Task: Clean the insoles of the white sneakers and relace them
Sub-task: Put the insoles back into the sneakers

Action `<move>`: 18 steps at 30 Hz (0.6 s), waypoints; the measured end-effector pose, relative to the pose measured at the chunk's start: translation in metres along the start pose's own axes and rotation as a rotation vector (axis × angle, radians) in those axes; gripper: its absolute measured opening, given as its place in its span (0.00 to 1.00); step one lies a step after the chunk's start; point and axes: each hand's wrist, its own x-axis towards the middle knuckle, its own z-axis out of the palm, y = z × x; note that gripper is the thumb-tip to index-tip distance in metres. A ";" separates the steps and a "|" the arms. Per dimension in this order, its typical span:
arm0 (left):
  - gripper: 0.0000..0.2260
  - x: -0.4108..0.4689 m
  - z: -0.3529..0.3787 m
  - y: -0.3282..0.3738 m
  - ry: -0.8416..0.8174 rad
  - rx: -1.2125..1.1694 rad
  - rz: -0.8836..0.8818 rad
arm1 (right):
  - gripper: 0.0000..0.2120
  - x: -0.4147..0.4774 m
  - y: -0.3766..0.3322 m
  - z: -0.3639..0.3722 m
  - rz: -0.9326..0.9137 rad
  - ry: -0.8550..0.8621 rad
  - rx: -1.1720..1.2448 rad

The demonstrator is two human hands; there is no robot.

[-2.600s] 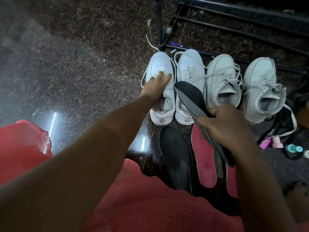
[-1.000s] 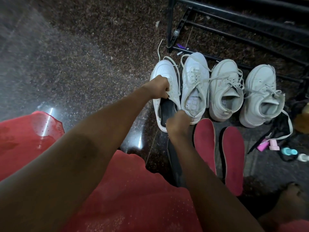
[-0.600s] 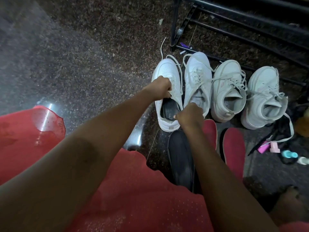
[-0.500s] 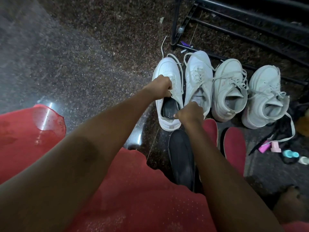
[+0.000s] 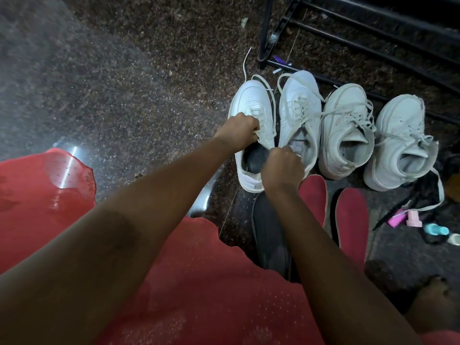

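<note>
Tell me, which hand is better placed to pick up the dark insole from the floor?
Right. The right hand is at the heel of the sneaker, close to the floor insole. The left hand is farther away and grips the tongue.

My four sneakers [image 5: 347,125] are white, the right two greyer, with off-white laces. The leftmost sneaker [image 5: 251,98] shows a dark grey insole [image 5: 254,160]. There's a black insole [image 5: 270,235], two red insoles [image 5: 351,220], and a speckled brown-black floor [image 5: 124,83]. My dress [image 5: 211,295] is red with pale dots.
</note>
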 end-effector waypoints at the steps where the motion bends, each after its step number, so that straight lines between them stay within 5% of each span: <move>1: 0.13 -0.003 0.003 -0.001 0.021 -0.024 -0.018 | 0.12 0.000 0.005 0.001 -0.039 -0.015 -0.023; 11: 0.14 -0.013 0.010 0.000 0.068 -0.137 -0.060 | 0.11 0.021 0.007 -0.008 0.016 -0.661 -0.208; 14: 0.13 -0.011 0.007 0.002 0.057 -0.144 -0.065 | 0.23 0.032 -0.001 0.000 -0.041 -0.971 -0.349; 18: 0.12 -0.011 0.007 0.003 0.051 -0.139 -0.072 | 0.11 0.050 -0.005 0.018 -0.081 -1.025 -0.451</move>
